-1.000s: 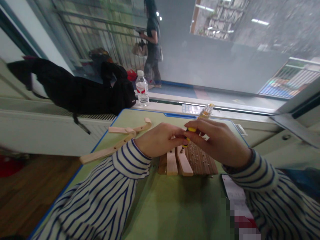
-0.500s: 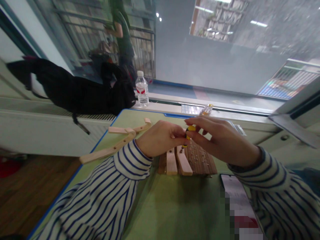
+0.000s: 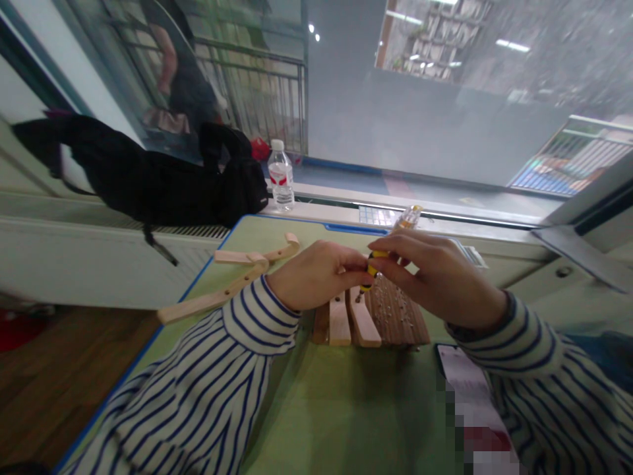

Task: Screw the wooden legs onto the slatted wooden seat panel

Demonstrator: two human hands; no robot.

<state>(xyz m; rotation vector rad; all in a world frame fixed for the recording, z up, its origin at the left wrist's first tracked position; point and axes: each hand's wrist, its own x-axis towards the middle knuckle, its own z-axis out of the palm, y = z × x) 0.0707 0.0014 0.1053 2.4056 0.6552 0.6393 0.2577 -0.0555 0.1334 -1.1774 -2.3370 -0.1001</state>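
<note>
Both my hands meet over a small wooden slatted piece [image 3: 390, 320] lying on the green table [image 3: 341, 402]. My right hand [image 3: 435, 277] pinches the top of a small yellow-and-black screwdriver [image 3: 370, 269], which stands tip-down on a light wooden slat [image 3: 363, 320]. My left hand [image 3: 316, 274] is closed, its fingertips against the lower part of the screwdriver, while it rests on the wooden slats. A second light slat [image 3: 339, 320] lies beside the first. Both forearms wear blue-and-white striped sleeves.
A long jointed wooden part [image 3: 232, 280] lies at the table's left. A phone [image 3: 469, 396] rests at the lower right. On the sill stand a water bottle [image 3: 281, 177], a black bag [image 3: 163, 181] and a small clear bottle [image 3: 409, 218]. A person [image 3: 173, 66] walks outside.
My right hand's fingers have shifted round the screwdriver's top, as in turning it. The left hand stays put. The person outside the window has walked from the middle to the left.
</note>
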